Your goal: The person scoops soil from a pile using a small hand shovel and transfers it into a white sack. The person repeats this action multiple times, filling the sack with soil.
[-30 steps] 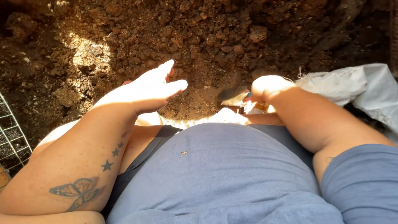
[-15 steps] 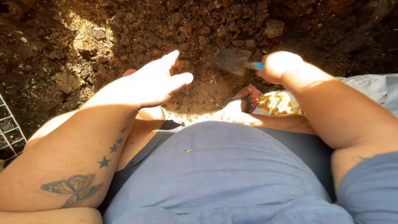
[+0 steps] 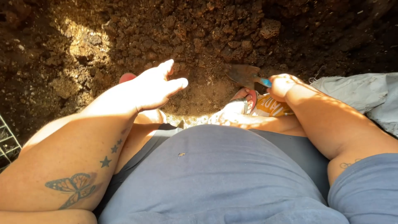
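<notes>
Right grip (image 3: 282,85) — one trowel (image 3: 244,74).

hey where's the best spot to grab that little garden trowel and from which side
Probably by the blue handle, from the near side. The trowel's blade lies over the loose soil with its tip pointing away to the left, while the handle runs back toward the person. The right hand is already closed around that end; the left hand is open.
</notes>
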